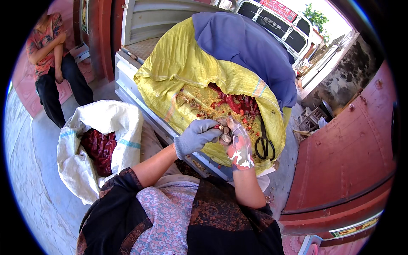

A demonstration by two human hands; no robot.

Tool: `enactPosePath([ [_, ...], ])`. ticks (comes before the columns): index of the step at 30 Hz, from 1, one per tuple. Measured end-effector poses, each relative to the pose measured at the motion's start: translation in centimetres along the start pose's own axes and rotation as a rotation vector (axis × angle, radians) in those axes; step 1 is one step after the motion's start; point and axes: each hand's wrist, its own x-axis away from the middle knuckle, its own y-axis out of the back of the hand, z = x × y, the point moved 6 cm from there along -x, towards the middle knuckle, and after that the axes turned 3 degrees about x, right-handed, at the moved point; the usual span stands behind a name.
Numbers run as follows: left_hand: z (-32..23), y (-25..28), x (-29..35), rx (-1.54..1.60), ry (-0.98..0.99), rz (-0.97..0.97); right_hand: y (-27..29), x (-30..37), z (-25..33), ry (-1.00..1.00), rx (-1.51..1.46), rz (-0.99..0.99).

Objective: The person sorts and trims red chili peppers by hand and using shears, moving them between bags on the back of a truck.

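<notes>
My left hand [199,136], in a grey knitted work glove, is closed with its fingertips pinching a small dried red chili pepper [218,126]. Right against it, my right hand [239,148] wears a glove with a camouflage-patterned back, its fingers curled inward; what they hold is hidden. Both hands meet over the mouth of a yellow woven sack [165,63]. Inside it lie dried red chilies [238,104] among loose yellow seeds and bits. Black-handled scissors [264,146] rest on the sack just right of my right hand.
A white woven sack [127,121] of dark red chilies stands at my left. The yellow sack sits on a truck bed [127,80], with blue cloth [242,38] behind. A person [51,59] sits at far left. A red metal door [340,153] is on the right.
</notes>
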Motion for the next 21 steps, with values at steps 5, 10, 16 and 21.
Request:
enactPosePath([
  [5, 2.2, -0.4, 0.4, 0.181, 0.075, -0.037, 2.1, -1.3, 1.3, 0.05, -0.142, 0.078],
  [10, 2.4, 1.8, 0.2, 0.318, 0.083, -0.049, 2.4, 0.7, 4.0, 0.085, 0.774, 0.028],
  [16, 2.9, 2.7, 0.8, 0.409, 0.085, -0.01, 3.6, -0.3, 5.8, 0.172, 1.324, 0.127],
  [21, 3.2, 2.5, 0.9, 0.397, 0.132, -0.058, 6.6, -8.2, 6.5, 0.621, 1.699, -0.145],
])
